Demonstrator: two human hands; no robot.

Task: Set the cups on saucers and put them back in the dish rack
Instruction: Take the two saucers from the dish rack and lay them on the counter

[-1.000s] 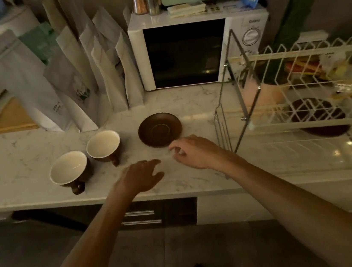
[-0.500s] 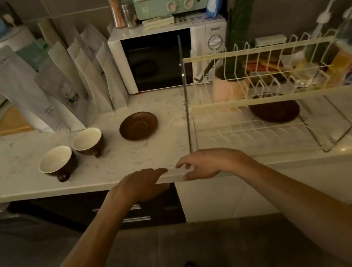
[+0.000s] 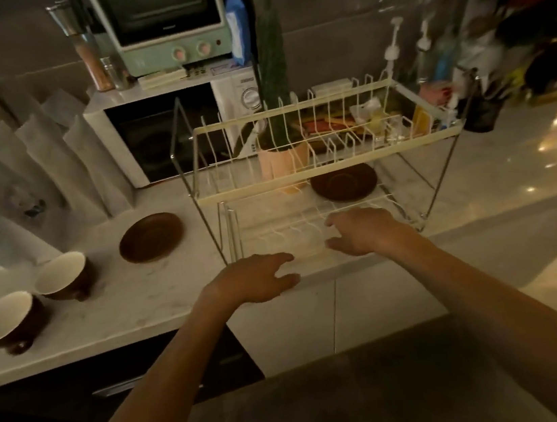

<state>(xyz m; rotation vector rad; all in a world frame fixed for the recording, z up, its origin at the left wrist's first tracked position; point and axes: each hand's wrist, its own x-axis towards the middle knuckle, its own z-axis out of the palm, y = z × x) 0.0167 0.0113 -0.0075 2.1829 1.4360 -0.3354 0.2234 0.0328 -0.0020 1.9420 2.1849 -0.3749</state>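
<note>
- Both hands hover empty at the front edge of the counter (image 3: 134,311). The left hand (image 3: 254,279) has its fingers loosely spread and pointing right, over the counter edge. The right hand (image 3: 364,231) has its fingers relaxed and slightly curved, pointing left, over the front wires of the lower tier of the dish rack (image 3: 317,170). Neither holds anything.
- One brown saucer (image 3: 344,184) lies flat on the rack's lower tier, just beyond the right hand's fingertips, under the upper tier.
- A second brown saucer (image 3: 150,237) lies on the counter, beyond and to the left of the left hand's fingers, outside the rack.
- Two brown cups with pale insides sit well to the left of the left hand: the nearer cup (image 3: 5,326) toward the counter's front edge and the farther cup (image 3: 62,276) just behind it, close together. Both look tipped toward the camera, though the wide lens may exaggerate this.
- As I judge it, no cup is yet on a saucer, so the task is at its start. The right hand seems placed to reach for the saucer in the rack.
- The next move probably calls for sliding the right hand's fingers forward, low under the upper tier, to pinch that saucer's rim and draw it out without catching the wires. Otherwise the left hand must travel left to a cup and set it down in the middle of the counter saucer.
</note>
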